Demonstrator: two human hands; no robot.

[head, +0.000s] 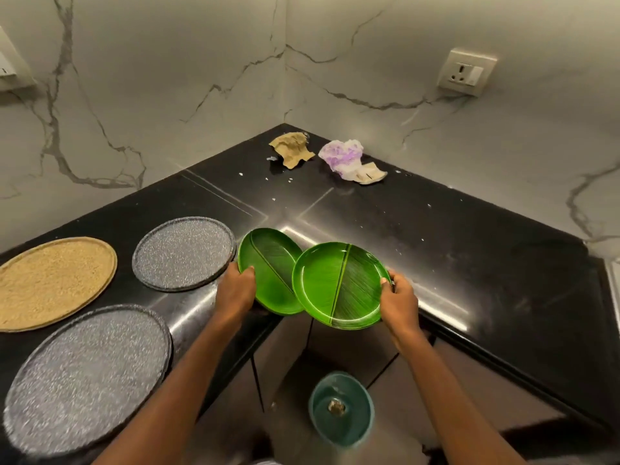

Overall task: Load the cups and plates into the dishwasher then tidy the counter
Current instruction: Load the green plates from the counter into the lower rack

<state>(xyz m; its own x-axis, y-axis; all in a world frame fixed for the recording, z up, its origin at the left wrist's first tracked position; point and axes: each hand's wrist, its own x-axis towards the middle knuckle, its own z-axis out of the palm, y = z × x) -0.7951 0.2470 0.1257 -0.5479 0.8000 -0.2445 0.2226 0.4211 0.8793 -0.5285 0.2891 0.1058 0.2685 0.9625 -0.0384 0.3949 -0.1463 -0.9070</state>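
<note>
I hold two green leaf-patterned plates above the inner corner of the black counter. My left hand grips the left green plate by its near-left rim. My right hand grips the right green plate at its right rim; this plate overlaps the left one in front. Both plates are tilted toward me. On the counter to the left lie a small grey speckled plate, a large grey speckled plate and a tan plate.
Crumpled brown paper, a purple-and-white crumpled wrapper and small scraps lie in the far corner. A teal bin stands on the floor below the counter corner. Marble walls surround the counter; a wall socket is at right.
</note>
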